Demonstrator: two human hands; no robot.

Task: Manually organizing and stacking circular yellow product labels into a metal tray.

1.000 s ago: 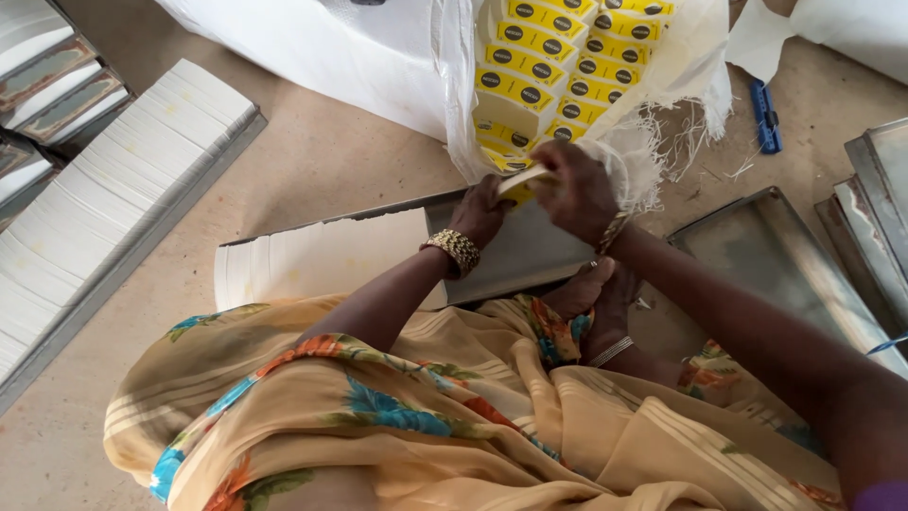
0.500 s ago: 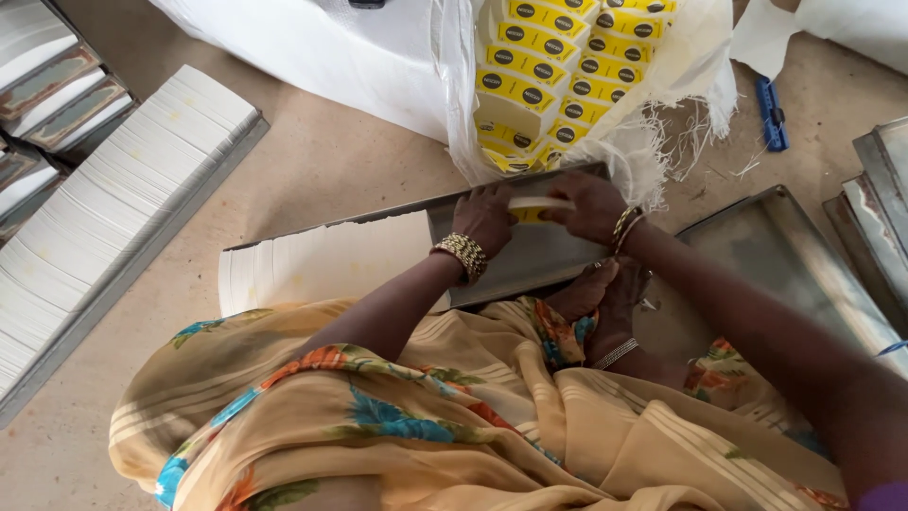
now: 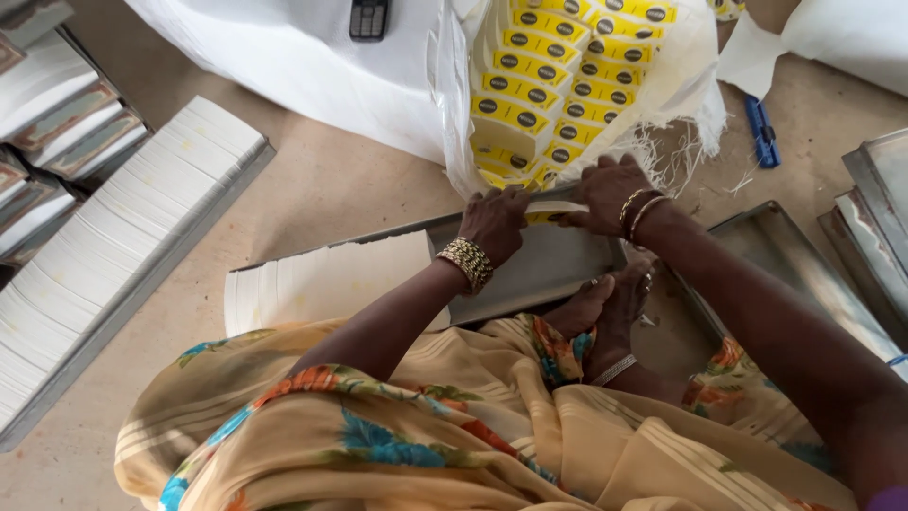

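Two hands meet over the far end of a long grey metal tray point(image 3: 558, 270) that lies across the person's lap on a sandy floor point(image 3: 322, 189). The left hand point(image 3: 494, 222), wearing a gold beaded bracelet point(image 3: 466, 263), and the right hand point(image 3: 605, 192), wearing thin gold bangles point(image 3: 636, 208), are both closed on a small flat stack of yellow-and-white labels point(image 3: 549, 210), one at each end, holding it just above the tray's far edge. Nearer the left end, the same tray is packed with a row of white cards point(image 3: 331, 282) standing on edge. Just beyond the hands, an open white woven sack point(image 3: 454, 114) spills many more yellow labels point(image 3: 549, 76) with dark oval marks, its frayed threads hanging near the right hand. A dark mobile phone point(image 3: 368, 17) rests on white sheeting at the top. Another long tray filled with white cards point(image 3: 113, 255) lies well to the left, with more stacks beyond it. A blue clip point(image 3: 761, 132) lies on the floor to the right, near several bare metal trays point(image 3: 870, 218). A bare foot point(image 3: 610, 308) with a toe ring shows under the tray.
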